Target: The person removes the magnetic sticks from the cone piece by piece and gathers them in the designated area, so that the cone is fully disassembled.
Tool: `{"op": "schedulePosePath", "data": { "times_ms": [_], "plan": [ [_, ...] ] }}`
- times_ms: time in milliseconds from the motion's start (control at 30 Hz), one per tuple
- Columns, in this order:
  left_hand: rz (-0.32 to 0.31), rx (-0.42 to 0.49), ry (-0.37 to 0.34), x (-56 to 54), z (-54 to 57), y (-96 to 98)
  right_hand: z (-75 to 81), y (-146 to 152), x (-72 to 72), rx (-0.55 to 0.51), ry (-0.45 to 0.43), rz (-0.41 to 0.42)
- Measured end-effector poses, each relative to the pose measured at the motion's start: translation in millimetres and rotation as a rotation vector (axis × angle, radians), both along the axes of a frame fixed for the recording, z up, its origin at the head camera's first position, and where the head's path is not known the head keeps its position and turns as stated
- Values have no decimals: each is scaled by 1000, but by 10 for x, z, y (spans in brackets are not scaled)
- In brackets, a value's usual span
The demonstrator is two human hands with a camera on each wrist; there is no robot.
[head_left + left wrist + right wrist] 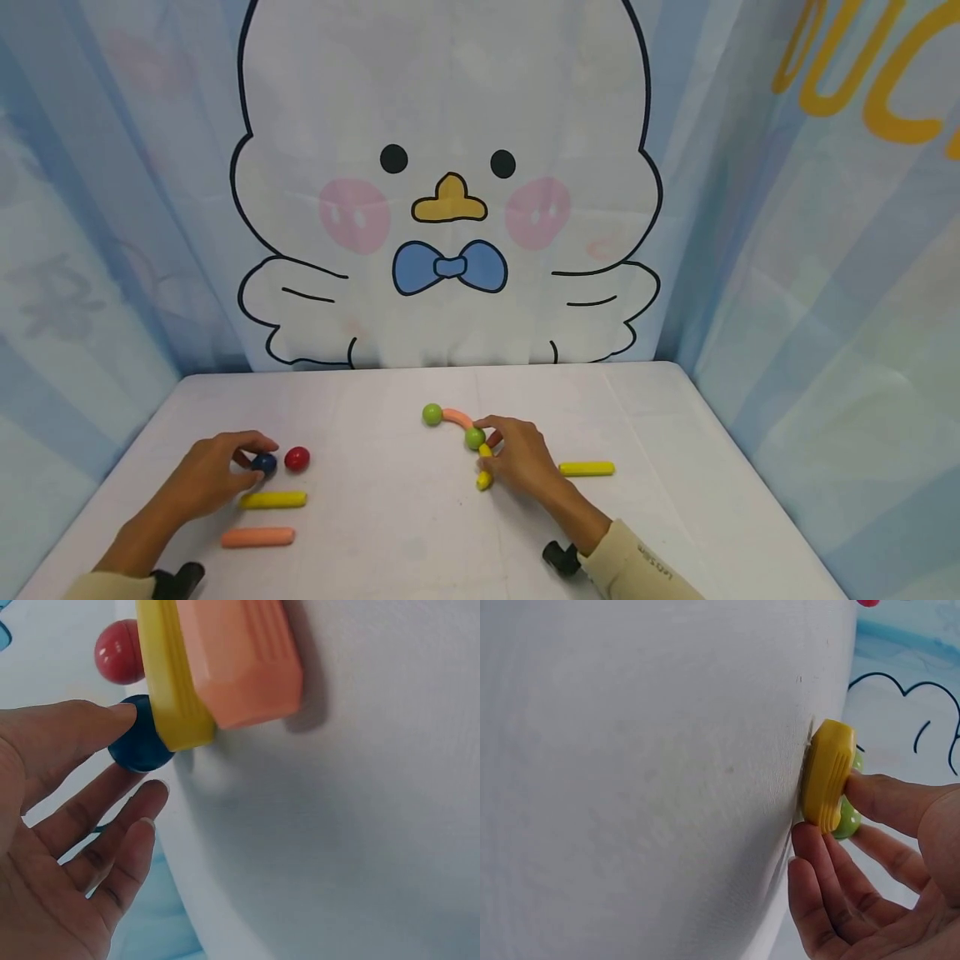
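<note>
At the left of the table, my left hand (212,473) pinches a dark blue ball (141,739) between thumb and fingers. A red ball (297,459) lies just right of it, and a yellow stick (273,500) and an orange stick (258,537) lie nearer me. Towards the middle, my right hand (519,457) grips a short yellow stick (829,776), its thumb on the ridged side. That stick meets a green ball (475,438), from which a curved orange piece (456,417) runs to another green ball (432,414).
Another yellow stick (587,469) lies right of my right hand. Behind the white table (405,542) hangs a curtain (450,325) with a cartoon duck on it. Dark wrist devices show at both sleeves.
</note>
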State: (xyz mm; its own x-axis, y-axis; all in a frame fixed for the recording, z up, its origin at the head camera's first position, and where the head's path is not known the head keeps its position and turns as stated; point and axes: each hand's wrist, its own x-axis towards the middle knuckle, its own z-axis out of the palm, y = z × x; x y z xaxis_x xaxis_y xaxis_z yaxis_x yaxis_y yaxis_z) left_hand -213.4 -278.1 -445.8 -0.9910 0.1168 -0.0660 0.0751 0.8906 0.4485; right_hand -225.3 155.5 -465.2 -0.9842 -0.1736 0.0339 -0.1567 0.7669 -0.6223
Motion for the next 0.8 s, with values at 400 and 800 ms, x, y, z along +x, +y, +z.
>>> {"op": "schedulePosePath", "data": {
  "times_ms": [400,800],
  "plan": [
    [-28,-20,298,182,216,258,-11,-5,-10,12,0,7],
    [-129,46,437,187,343,923,-12,-12,-1,-19,-7,-8]
  ]
}}
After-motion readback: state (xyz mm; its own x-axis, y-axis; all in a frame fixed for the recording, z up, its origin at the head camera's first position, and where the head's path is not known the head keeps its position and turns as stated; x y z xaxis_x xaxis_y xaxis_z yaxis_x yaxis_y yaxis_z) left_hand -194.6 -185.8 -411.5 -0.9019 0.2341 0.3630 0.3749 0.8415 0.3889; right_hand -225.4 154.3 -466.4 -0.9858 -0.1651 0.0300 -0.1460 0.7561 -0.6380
